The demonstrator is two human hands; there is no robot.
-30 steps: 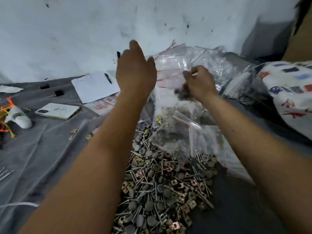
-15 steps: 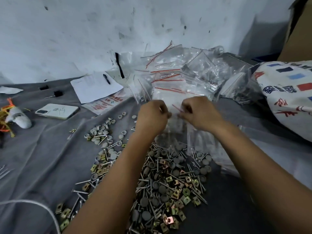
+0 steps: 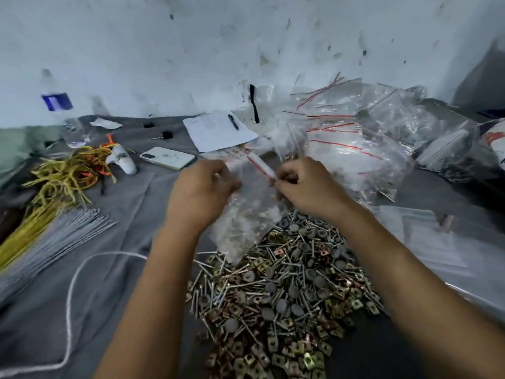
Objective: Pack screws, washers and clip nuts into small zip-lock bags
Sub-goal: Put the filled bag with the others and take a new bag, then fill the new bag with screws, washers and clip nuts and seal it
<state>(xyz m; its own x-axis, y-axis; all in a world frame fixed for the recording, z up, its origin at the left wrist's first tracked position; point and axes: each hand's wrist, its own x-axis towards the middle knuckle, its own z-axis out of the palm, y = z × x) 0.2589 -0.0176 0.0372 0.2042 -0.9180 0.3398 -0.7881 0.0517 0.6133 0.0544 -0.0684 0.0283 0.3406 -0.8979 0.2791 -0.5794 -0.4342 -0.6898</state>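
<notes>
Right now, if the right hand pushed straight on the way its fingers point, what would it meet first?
The right hand points left, so it would probably meet the clear zip-lock bag it pinches, then the left hand; depth is unclear.

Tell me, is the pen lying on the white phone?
No, the pen lies on the sheet of paper, while the white phone sits apart, nearer the person.

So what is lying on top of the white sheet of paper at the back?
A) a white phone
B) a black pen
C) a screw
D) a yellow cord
B: a black pen lies on the white sheet of paper near its far edge, while the white phone rests on the grey cloth in front of the paper, to the left.
</notes>
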